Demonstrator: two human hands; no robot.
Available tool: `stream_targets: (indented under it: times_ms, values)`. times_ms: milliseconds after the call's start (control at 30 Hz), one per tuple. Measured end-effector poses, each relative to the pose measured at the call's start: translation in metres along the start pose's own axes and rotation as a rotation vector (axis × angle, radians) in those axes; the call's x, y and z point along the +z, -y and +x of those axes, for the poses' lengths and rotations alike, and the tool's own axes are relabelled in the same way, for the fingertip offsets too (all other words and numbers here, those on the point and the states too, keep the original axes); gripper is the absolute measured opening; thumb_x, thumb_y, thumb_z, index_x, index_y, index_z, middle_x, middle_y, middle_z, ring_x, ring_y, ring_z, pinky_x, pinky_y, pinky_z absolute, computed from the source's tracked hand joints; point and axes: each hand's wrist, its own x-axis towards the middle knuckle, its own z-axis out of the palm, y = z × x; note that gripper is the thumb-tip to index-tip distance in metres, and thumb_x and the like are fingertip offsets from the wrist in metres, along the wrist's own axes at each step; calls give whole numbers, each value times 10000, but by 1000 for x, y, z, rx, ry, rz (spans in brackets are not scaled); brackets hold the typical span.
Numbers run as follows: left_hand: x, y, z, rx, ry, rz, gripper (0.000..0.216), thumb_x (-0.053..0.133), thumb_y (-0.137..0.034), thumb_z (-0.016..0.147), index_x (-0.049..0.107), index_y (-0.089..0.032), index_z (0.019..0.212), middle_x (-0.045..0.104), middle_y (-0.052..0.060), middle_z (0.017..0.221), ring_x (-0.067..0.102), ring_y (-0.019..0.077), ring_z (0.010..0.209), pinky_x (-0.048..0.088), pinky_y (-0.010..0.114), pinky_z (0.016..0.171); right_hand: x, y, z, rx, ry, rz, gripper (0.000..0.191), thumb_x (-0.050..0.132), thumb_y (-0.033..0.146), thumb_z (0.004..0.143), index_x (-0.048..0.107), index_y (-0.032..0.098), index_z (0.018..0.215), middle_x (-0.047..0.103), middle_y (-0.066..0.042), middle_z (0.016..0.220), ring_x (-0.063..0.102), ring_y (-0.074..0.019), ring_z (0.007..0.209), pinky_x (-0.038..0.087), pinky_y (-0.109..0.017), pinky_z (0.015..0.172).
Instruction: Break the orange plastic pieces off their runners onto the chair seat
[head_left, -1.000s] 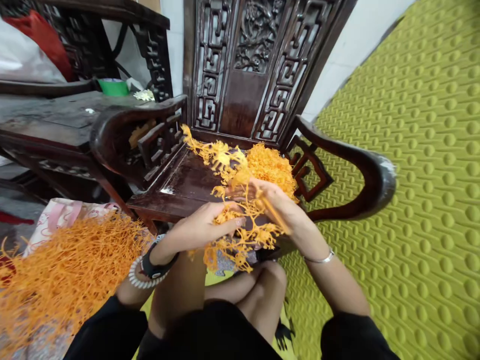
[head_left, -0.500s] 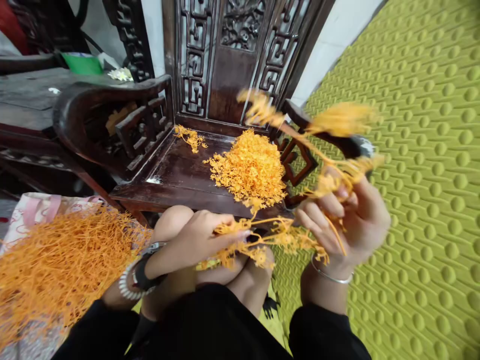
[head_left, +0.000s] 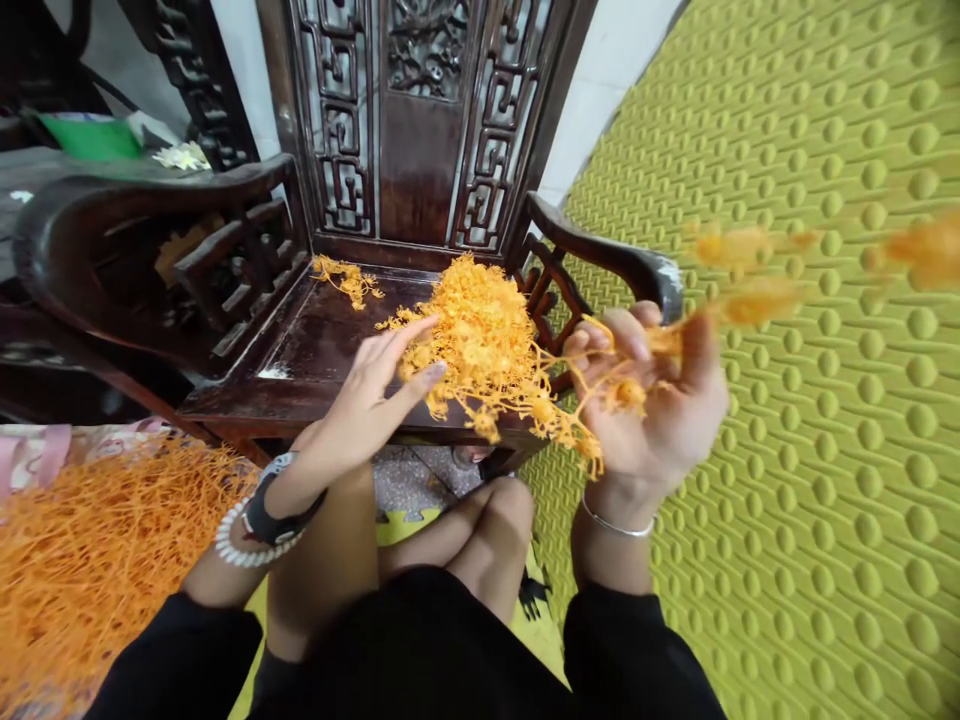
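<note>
A heap of small orange plastic flower pieces (head_left: 484, 335) lies on the seat of a dark carved wooden chair (head_left: 322, 345). My left hand (head_left: 371, 395) reaches over the seat's front edge, fingers stretched out and touching the heap's left side. My right hand (head_left: 660, 400) is held up to the right of the chair's armrest, fingers curled around a branching orange plastic sprig (head_left: 622, 375). The sprig's far ends (head_left: 750, 270) are smeared by motion over the green mat. A few loose orange pieces (head_left: 346, 278) lie at the seat's back left.
A big pile of bare orange plastic stems (head_left: 97, 545) lies on a cloth at the left. A bumpy yellow-green mat (head_left: 825, 450) covers the floor to the right. A dark wooden table with a green bowl (head_left: 90, 135) stands at the back left. My knees (head_left: 480, 520) are below the seat.
My left hand has let go of the sprig and moved up to the heap on the seat. My right hand swung the sprig out to the right. The camera shifted right.
</note>
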Motion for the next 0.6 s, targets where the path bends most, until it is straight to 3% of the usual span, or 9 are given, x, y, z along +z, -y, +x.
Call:
stream_targets:
  times_ms: [67,133,200,267,333,400,500,600]
  values:
    - [5,-15,1,194,-125,139,511,522,-482,860,465,-271,1322,397,55,1451,291,258,1365,184,449,1157,7,-5,-2,16,13,-63,378,375,631,860,545,306,770,388,-20,645,545,-229,847,484,-433,828]
    - [13,-31,1,297,-84,125,627,613,-505,793,430,-252,1337,388,66,1461,278,275,1380,176,447,1171,14,-9,-4,39,18,-66,478,317,711,832,562,301,816,389,-30,672,544,-243,912,493,-441,830]
    - [25,-41,4,255,32,-19,712,647,-459,780,334,-227,1377,523,96,1319,459,251,1247,320,404,1102,20,-11,-6,24,11,-28,433,411,689,815,567,286,806,359,-18,661,544,-225,883,510,-404,810]
    - [38,-43,9,121,175,-224,628,579,-385,843,293,-210,1375,611,79,1103,603,177,952,467,323,903,22,-11,-6,-36,-18,12,285,574,538,803,535,269,719,299,8,625,520,-175,744,522,-334,734]
    - [50,-38,15,12,362,-412,447,504,-348,882,396,-197,1289,609,47,973,577,112,735,478,252,709,21,-8,-4,-49,-40,28,284,626,425,799,469,252,640,219,31,587,418,-130,565,496,-272,593]
    - [62,-32,20,-37,478,-562,304,500,-336,876,514,-164,1126,593,41,961,541,91,714,453,224,661,17,-6,0,0,-28,-6,328,577,445,835,426,244,624,182,44,565,315,-111,473,439,-251,491]
    - [73,-28,24,-48,428,-656,208,532,-325,851,570,-131,917,590,34,895,529,101,764,442,238,731,11,-10,10,39,41,-179,369,481,531,873,419,239,657,296,39,559,427,-106,518,449,-261,526]
    - [74,-27,20,0,324,-545,236,508,-343,870,569,-134,780,580,37,875,530,121,827,427,258,795,7,-26,18,19,12,-333,403,428,587,878,411,233,685,461,10,616,602,-158,734,485,-290,599]
